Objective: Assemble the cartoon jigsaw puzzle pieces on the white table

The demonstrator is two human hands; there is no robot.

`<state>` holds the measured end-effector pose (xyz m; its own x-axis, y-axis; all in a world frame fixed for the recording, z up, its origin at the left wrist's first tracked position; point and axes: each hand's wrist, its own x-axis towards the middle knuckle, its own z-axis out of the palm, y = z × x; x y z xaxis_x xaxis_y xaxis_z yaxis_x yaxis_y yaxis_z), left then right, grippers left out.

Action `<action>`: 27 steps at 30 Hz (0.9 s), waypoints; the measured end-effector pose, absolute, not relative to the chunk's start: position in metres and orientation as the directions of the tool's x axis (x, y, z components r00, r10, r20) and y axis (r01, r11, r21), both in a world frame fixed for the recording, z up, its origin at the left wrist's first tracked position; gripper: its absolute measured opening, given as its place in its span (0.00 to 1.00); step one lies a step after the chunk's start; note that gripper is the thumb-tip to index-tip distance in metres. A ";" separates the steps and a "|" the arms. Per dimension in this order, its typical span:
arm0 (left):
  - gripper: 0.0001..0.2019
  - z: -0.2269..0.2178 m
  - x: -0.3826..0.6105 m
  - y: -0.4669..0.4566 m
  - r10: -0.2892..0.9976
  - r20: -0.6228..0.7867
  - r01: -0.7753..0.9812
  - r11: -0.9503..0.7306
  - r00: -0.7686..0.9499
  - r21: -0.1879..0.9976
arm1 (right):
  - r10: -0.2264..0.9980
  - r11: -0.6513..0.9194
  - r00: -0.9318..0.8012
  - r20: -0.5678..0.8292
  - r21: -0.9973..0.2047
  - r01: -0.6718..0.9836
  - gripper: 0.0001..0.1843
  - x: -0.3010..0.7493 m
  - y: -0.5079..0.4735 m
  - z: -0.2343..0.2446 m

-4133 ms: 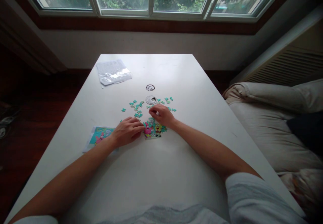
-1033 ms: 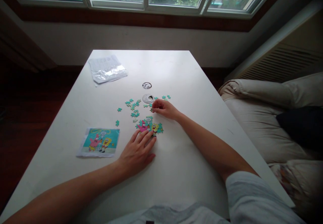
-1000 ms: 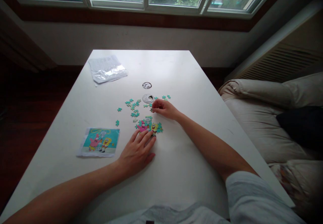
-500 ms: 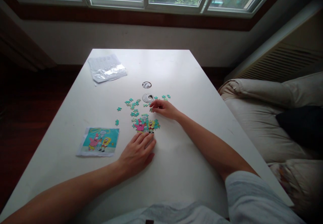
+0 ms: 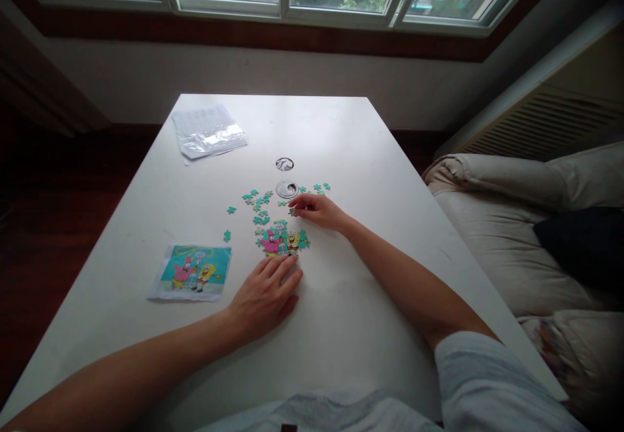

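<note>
A partly joined jigsaw puzzle (image 5: 280, 240) with a pink figure, a yellow figure and a teal background lies on the white table. My left hand (image 5: 270, 289) rests flat at its near edge, fingers stretched and fingertips touching the lower border. Just beyond the puzzle's upper right, my right hand (image 5: 314, 210) pinches a small puzzle piece (image 5: 292, 212) between thumb and fingertips. Several loose teal and green puzzle pieces (image 5: 258, 206) are scattered behind and left of the joined part. A few more pieces (image 5: 318, 188) lie beyond my right hand.
Left of my left hand lies a printed reference picture (image 5: 195, 273) of the same figures. A clear plastic bag with paper (image 5: 209, 132) sits at the table's far left. Two round table inserts (image 5: 286, 189) are set behind the pieces. A beige sofa (image 5: 478, 237) stands to the right.
Both hands keep nearly the same places, and the puzzle piece stays in my right hand. The whole view has shifted very slightly.
</note>
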<state>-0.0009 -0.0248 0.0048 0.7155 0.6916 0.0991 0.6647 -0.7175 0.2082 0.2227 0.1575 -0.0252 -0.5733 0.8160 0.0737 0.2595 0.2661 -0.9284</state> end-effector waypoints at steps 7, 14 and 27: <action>0.19 0.007 -0.001 -0.025 0.698 0.095 0.669 -0.710 0.710 0.221 | 0.816 0.257 -0.573 0.073 -0.934 0.248 0.15 0.222 0.158 -0.025; 0.18 0.007 0.000 -0.024 0.689 0.100 0.663 -0.721 0.718 0.204 | 0.832 0.260 -0.548 0.083 -0.931 0.254 0.14 0.221 0.156 -0.027; 0.17 0.007 0.000 -0.022 0.690 0.143 0.654 -0.720 0.709 0.230 | 0.888 0.268 -0.440 0.137 -0.930 0.251 0.10 0.213 0.100 0.029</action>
<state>0.0002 -0.0222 0.0065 0.7094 0.6901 0.1431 0.6542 -0.7203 0.2305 0.2125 0.1003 0.0287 -0.4396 0.8877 0.1372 0.2509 0.2680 -0.9302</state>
